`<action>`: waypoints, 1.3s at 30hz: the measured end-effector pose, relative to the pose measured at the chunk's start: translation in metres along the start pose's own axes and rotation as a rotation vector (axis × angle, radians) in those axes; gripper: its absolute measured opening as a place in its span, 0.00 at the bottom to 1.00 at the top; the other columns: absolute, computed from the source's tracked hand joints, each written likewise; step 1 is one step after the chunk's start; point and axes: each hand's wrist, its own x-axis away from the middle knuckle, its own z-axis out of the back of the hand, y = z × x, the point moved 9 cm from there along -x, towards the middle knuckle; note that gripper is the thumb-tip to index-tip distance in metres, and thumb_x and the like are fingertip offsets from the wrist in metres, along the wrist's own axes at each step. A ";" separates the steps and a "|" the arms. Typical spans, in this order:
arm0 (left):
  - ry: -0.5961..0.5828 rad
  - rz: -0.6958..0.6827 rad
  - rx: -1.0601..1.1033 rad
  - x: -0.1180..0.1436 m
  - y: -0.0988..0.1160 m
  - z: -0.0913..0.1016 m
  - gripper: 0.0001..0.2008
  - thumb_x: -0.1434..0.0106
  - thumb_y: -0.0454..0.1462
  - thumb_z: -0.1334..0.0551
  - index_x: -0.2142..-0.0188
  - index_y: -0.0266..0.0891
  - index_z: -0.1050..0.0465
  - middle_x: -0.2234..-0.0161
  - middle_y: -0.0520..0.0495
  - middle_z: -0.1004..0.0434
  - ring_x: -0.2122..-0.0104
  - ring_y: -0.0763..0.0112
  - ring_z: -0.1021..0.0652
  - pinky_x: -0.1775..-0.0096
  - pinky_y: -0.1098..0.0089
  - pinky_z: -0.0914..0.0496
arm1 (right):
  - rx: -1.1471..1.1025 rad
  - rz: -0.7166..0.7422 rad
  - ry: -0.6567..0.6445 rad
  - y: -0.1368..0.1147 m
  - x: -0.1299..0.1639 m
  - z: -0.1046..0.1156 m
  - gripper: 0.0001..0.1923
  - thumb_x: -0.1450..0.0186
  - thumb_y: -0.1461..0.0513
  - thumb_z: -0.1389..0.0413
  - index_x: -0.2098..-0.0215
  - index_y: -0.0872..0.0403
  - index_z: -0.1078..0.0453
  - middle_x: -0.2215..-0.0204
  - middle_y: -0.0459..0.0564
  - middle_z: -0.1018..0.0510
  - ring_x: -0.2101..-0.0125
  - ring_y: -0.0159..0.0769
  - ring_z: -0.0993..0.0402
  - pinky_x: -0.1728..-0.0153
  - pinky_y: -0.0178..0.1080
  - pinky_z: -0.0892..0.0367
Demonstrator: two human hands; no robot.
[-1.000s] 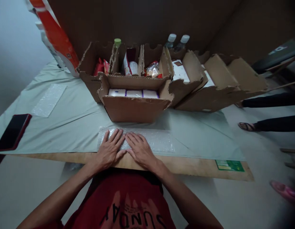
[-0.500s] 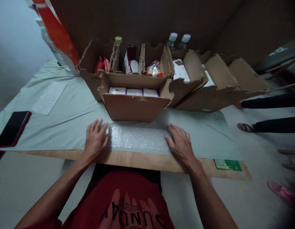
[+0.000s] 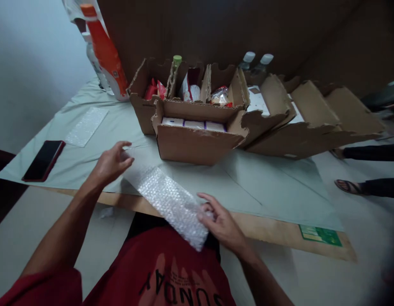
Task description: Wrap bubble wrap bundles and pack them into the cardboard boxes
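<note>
A strip of bubble wrap (image 3: pixel 167 199) is lifted off the table and runs diagonally from upper left to lower right. My left hand (image 3: pixel 110 163) pinches its far end above the pale green table cover (image 3: pixel 264 182). Its near end is gripped by my right hand (image 3: pixel 221 223), over the wooden table edge (image 3: pixel 267 231) and my red shirt. Just behind the strip stands a brown cardboard box (image 3: pixel 197 136) holding white packs with purple stripes.
More open cardboard boxes (image 3: pixel 299 123) with snacks and bottles line the back. A dark phone (image 3: pixel 44 160) and a second bubble wrap sheet (image 3: pixel 86 126) lie at the left. An orange bottle (image 3: pixel 106 51) stands far left. Another person's sandalled foot (image 3: pixel 346 185) is on the floor at right.
Both hands first pressed the strip flat, then slid apart to its ends. Now they have lifted it off the table and turned it diagonally. The view has shifted left.
</note>
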 end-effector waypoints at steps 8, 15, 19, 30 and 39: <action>-0.085 -0.199 -0.340 -0.100 0.041 -0.041 0.23 0.38 0.34 0.38 0.43 0.40 0.28 0.61 0.41 0.17 0.55 0.52 0.19 0.52 0.59 0.29 | -0.269 -0.129 -0.274 -0.004 -0.019 -0.139 0.15 0.33 0.59 0.44 0.51 0.51 0.21 0.70 0.44 0.25 0.77 0.27 0.31 0.73 0.34 0.32; 0.151 -0.310 -0.047 -0.005 0.011 -0.008 0.30 0.34 0.36 0.41 0.33 0.41 0.38 0.30 0.36 0.39 0.32 0.47 0.37 0.34 0.42 0.42 | -0.417 -0.237 -0.423 -0.003 -0.011 -0.153 0.15 0.35 0.58 0.40 0.51 0.51 0.23 0.75 0.40 0.29 0.77 0.27 0.31 0.70 0.33 0.33; -0.358 -0.391 0.279 0.111 -0.003 -0.011 0.30 0.34 0.38 0.42 0.32 0.49 0.37 0.31 0.41 0.35 0.31 0.47 0.35 0.37 0.44 0.33 | -0.581 -0.217 -0.422 -0.013 -0.017 -0.147 0.16 0.34 0.53 0.39 0.51 0.51 0.23 0.71 0.43 0.24 0.76 0.28 0.29 0.68 0.35 0.31; -0.018 0.089 0.277 0.076 -0.017 -0.053 0.30 0.36 0.38 0.39 0.34 0.38 0.35 0.65 0.49 0.21 0.69 0.67 0.22 0.63 0.65 0.25 | -0.358 0.012 -0.067 -0.040 -0.068 -0.100 0.28 0.30 0.51 0.44 0.35 0.50 0.38 0.61 0.51 0.19 0.69 0.36 0.22 0.68 0.39 0.26; 0.088 -0.035 0.067 0.071 -0.015 -0.060 0.31 0.35 0.36 0.37 0.33 0.39 0.38 0.62 0.46 0.22 0.61 0.60 0.22 0.54 0.59 0.27 | 0.772 0.689 -0.063 -0.072 -0.065 -0.137 0.17 0.30 0.65 0.45 0.43 0.53 0.27 0.38 0.60 0.26 0.37 0.52 0.34 0.44 0.54 0.33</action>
